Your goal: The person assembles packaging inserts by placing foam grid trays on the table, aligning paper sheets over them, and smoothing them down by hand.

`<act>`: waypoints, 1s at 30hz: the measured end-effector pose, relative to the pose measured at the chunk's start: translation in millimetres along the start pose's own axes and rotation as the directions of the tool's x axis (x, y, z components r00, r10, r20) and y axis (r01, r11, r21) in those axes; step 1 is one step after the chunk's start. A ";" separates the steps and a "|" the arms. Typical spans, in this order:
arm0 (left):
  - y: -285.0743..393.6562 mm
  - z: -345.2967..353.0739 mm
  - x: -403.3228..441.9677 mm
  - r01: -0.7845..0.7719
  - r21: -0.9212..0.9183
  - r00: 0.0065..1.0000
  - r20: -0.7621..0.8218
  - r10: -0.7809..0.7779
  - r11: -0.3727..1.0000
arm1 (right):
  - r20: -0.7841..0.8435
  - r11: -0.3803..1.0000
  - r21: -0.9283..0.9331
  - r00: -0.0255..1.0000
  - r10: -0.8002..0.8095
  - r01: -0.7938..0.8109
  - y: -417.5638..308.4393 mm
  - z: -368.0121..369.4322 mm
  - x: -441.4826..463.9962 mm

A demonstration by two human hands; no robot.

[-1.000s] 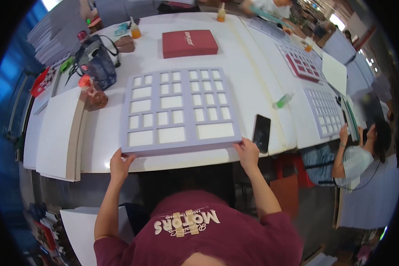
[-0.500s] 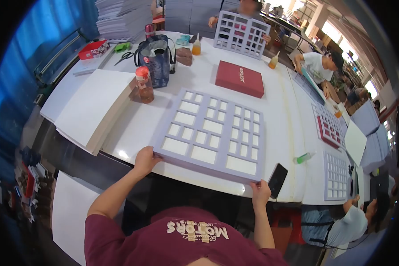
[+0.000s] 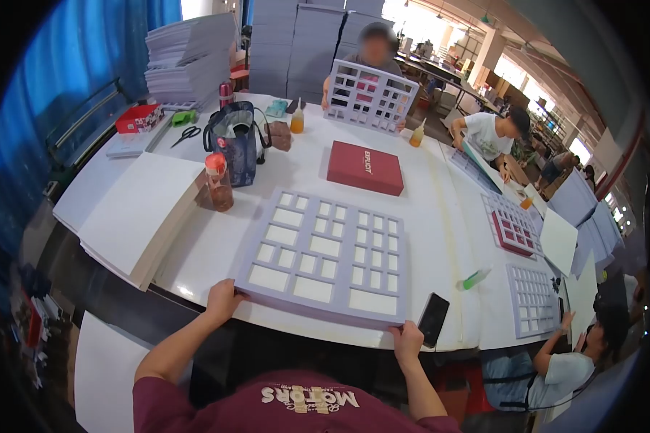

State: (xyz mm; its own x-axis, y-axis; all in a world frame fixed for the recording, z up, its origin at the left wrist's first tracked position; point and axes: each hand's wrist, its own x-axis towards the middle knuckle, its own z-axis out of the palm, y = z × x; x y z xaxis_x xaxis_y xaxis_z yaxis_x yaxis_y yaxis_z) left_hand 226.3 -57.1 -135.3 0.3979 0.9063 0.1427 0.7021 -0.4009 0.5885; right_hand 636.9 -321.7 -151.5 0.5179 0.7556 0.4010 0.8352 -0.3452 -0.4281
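A pale lavender compartment tray point(image 3: 345, 273) lies on the white table in front of me, its many rectangular cells showing a white base. My left hand point(image 3: 223, 299) is closed on the tray's near left corner. At the near right corner, my right hand point(image 3: 407, 339) pinches the edge between thumb and fingers; the fingertips under it are partly hidden. A black phone point(image 3: 434, 319) lies just right of my right hand. Beyond the tray sits a closed dark red box point(image 3: 365, 168) with "EXPLICIT" on its lid.
Left of the tray are stacked white boards point(image 3: 133, 209), an orange-capped bottle point(image 3: 219, 184) and a dark bag point(image 3: 235, 148). Glue bottles point(image 3: 297, 120) stand farther back. A person opposite holds up another compartment tray point(image 3: 368, 96). Co-workers sit at the right with more trays point(image 3: 533, 299).
My view has tilted up, so everything sits lower and slightly left in the picture. Both hands keep their hold on the tray, which shows no clear shift on the table.
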 end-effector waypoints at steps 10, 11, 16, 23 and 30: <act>-32.7 -71.7 19.4 -0.060 0.325 0.951 -0.270 0.153 0.944 | 0.117 0.983 0.109 0.983 0.138 -0.151 1.7 -27.8 -7.5; -36.4 -93.5 22.6 0.083 0.408 0.946 -0.320 0.058 0.909 | 0.091 0.980 0.122 0.985 0.148 -0.159 -5.3 -38.4 -6.2; -98.4 -160.6 16.0 0.456 0.765 0.780 -0.590 0.209 0.455 | -0.028 0.922 0.313 0.968 0.247 -0.227 5.3 -43.9 8.5; -98.3 -187.7 -7.9 0.421 0.672 0.904 -0.365 -0.221 0.609 | -0.105 0.928 0.372 0.992 0.070 -0.026 -35.0 -48.0 33.3; -108.0 -223.7 -9.4 0.309 0.532 0.939 -0.302 -0.164 0.789 | -0.144 0.958 0.188 0.970 -0.194 0.219 -53.6 -50.5 46.5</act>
State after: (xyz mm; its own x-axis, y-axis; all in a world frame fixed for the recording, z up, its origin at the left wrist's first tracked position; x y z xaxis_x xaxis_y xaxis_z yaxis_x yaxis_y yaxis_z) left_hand 14.7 7.7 -22.2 0.0799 0.9574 0.2774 0.9906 -0.1074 0.0851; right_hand 625.6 -296.2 -69.0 0.3672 0.7204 0.5884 0.8785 -0.0606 -0.4740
